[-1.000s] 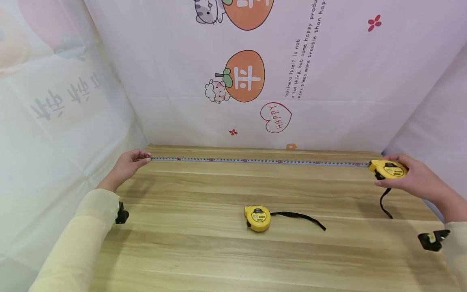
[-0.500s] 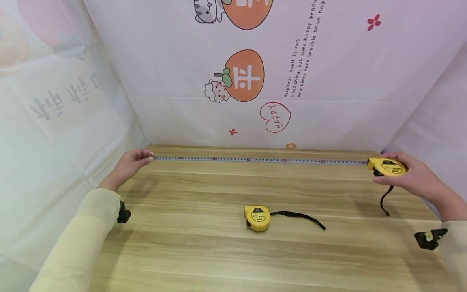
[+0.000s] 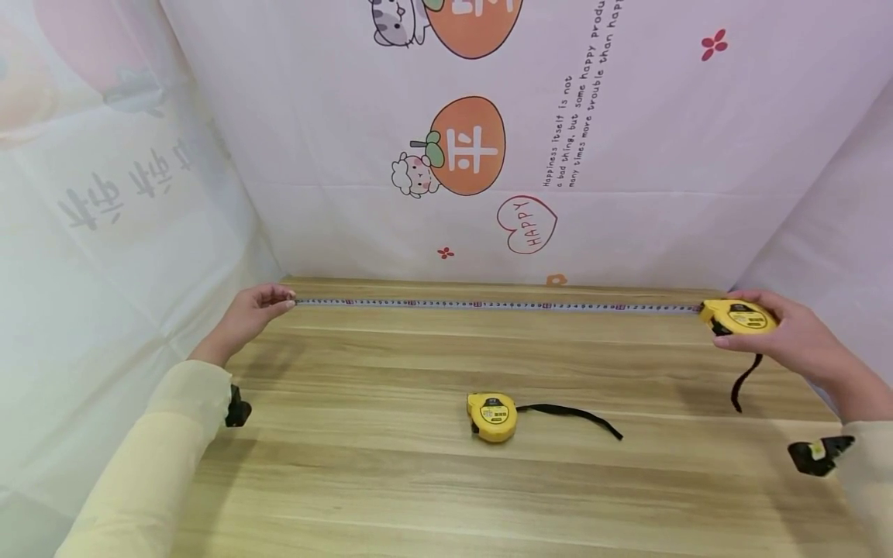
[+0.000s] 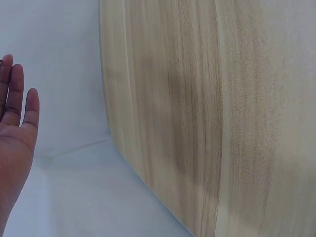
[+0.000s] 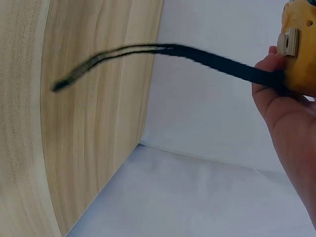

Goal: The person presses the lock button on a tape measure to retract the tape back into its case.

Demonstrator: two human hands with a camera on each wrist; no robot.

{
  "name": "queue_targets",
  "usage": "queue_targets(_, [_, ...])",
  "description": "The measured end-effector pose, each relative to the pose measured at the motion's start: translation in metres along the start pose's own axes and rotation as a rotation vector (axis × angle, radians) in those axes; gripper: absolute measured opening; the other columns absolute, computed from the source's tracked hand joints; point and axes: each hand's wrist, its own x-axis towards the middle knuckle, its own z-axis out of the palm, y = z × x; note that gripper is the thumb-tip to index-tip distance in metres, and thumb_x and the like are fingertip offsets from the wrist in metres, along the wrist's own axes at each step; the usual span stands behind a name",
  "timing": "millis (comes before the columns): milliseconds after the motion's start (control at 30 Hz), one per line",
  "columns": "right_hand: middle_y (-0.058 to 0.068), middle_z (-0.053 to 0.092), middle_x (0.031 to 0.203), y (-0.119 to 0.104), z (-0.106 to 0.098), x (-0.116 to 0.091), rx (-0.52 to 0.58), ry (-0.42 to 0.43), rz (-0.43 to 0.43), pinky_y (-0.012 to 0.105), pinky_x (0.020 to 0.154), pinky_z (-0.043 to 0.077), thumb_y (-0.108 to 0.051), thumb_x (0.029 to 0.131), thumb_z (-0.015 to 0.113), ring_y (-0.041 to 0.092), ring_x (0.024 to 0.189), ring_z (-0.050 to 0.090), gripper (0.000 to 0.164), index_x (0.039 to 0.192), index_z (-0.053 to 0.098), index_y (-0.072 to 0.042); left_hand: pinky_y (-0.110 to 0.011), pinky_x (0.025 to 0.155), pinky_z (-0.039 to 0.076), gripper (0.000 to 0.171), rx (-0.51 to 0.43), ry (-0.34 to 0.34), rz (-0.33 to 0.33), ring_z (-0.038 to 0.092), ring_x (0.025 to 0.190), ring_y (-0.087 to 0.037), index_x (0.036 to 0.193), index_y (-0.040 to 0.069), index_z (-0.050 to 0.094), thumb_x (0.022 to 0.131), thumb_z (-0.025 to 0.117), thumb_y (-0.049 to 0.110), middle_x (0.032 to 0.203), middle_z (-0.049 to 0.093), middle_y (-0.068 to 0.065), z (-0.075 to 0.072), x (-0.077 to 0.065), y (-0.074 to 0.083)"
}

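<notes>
My left hand pinches the free end of a measuring tape blade between thumb and fingers. The white, numbered blade runs straight across to a yellow tape measure, which my right hand grips at the far right. From its case hangs a black wrist strap, seen in the right wrist view with a metal clip on the case above it. Only part of the left hand shows in the left wrist view, its outer fingers extended. Between the hands, nearer the front, a second yellow tape measure lies on the table.
The second tape measure's black strap trails to the right on the wooden table. A printed white cloth rises behind the table, with more white cloth at both sides. Small black cameras sit at the wrists.
The blade has shortened slightly as the left hand and the held tape measure came a little closer together. The hanging strap has swung. The second tape measure lies where it was.
</notes>
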Motion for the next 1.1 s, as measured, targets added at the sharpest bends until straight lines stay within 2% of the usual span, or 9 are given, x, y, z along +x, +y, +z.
queue_targets(100, [0.018, 0.045, 0.121, 0.000, -0.001, 0.000, 0.012, -0.024, -0.005, 0.030, 0.061, 0.047, -0.031, 0.084, 0.078, 0.012, 0.083, 0.051, 0.075, 0.141, 0.036, -0.005, -0.020, 0.077, 0.046, 0.036, -0.002, -0.004, -0.004, 0.057, 0.097, -0.014, 0.120, -0.003, 0.058, 0.101, 0.055, 0.027, 0.118, 0.059, -0.018, 0.000, 0.000, 0.000])
queue_targets(267, [0.020, 0.042, 0.126, 0.001, -0.001, 0.001, 0.027, -0.065, -0.008, 0.029, 0.062, 0.047, -0.028, 0.086, 0.077, 0.010, 0.084, 0.050, 0.078, 0.143, 0.031, 0.000, -0.020, 0.077, 0.046, 0.036, -0.004, -0.002, -0.011, 0.057, 0.098, -0.014, 0.120, -0.003, 0.058, 0.101, 0.056, 0.027, 0.118, 0.059, -0.018, 0.001, 0.000, 0.001])
queue_targets(333, [0.020, 0.041, 0.127, 0.001, -0.001, 0.001, 0.023, -0.075, -0.015, 0.028, 0.062, 0.046, -0.026, 0.086, 0.077, 0.008, 0.084, 0.050, 0.079, 0.143, 0.030, 0.002, -0.020, 0.078, 0.046, 0.036, -0.002, -0.003, -0.008, 0.056, 0.096, -0.010, 0.120, -0.003, 0.059, 0.101, 0.056, 0.027, 0.118, 0.060, -0.018, 0.001, 0.000, 0.000])
queue_targets(500, [0.020, 0.041, 0.125, 0.003, -0.001, 0.001, 0.022, -0.084, -0.051, 0.028, 0.062, 0.046, -0.020, 0.086, 0.076, 0.006, 0.084, 0.049, 0.077, 0.143, 0.029, 0.004, -0.020, 0.078, 0.046, 0.036, 0.001, -0.006, -0.005, 0.057, 0.099, -0.015, 0.120, -0.003, 0.059, 0.101, 0.056, 0.028, 0.119, 0.059, -0.018, 0.002, 0.000, -0.001])
queue_targets(600, [0.015, 0.042, 0.125, 0.005, -0.002, 0.000, 0.040, -0.088, -0.072, 0.027, 0.064, 0.047, -0.016, 0.086, 0.076, 0.005, 0.085, 0.049, 0.076, 0.144, 0.030, 0.003, -0.020, 0.077, 0.046, 0.037, 0.003, -0.003, -0.008, 0.057, 0.099, -0.016, 0.120, -0.003, 0.059, 0.101, 0.056, 0.028, 0.119, 0.059, -0.018, 0.002, 0.000, -0.002])
queue_targets(733, [-0.001, 0.043, 0.122, 0.007, -0.002, 0.000, 0.066, -0.105, -0.094, 0.024, 0.066, 0.046, -0.013, 0.087, 0.074, 0.003, 0.089, 0.050, 0.078, 0.147, 0.028, 0.004, -0.019, 0.077, 0.046, 0.037, 0.001, -0.001, -0.013, 0.057, 0.100, -0.018, 0.120, -0.003, 0.059, 0.100, 0.056, 0.028, 0.118, 0.060, -0.019, 0.003, 0.001, -0.002])
queue_targets(800, [-0.005, 0.043, 0.121, 0.006, -0.002, 0.000, 0.079, -0.118, -0.092, 0.023, 0.068, 0.046, -0.012, 0.088, 0.074, 0.002, 0.090, 0.050, 0.080, 0.149, 0.025, 0.004, -0.019, 0.077, 0.046, 0.036, -0.003, 0.000, -0.013, 0.058, 0.099, -0.016, 0.120, -0.003, 0.059, 0.100, 0.057, 0.028, 0.118, 0.060, -0.019, 0.004, 0.001, -0.001])
queue_targets(967, [0.006, 0.044, 0.124, -0.002, -0.001, -0.001, 0.074, -0.129, -0.073, 0.022, 0.069, 0.047, -0.017, 0.090, 0.072, 0.000, 0.092, 0.051, 0.081, 0.152, 0.024, -0.003, -0.018, 0.078, 0.047, 0.036, -0.021, -0.009, -0.006, 0.057, 0.095, -0.006, 0.119, -0.003, 0.059, 0.100, 0.057, 0.027, 0.118, 0.060, -0.019, 0.005, 0.001, 0.004])
queue_targets(1100, [0.012, 0.043, 0.127, -0.008, 0.000, -0.001, 0.057, -0.116, -0.076, 0.021, 0.068, 0.047, -0.020, 0.090, 0.072, -0.001, 0.093, 0.051, 0.080, 0.154, 0.025, -0.010, -0.017, 0.079, 0.047, 0.036, -0.031, -0.015, -0.001, 0.057, 0.095, -0.004, 0.119, -0.004, 0.059, 0.100, 0.057, 0.027, 0.119, 0.060, -0.020, 0.007, 0.002, 0.007])
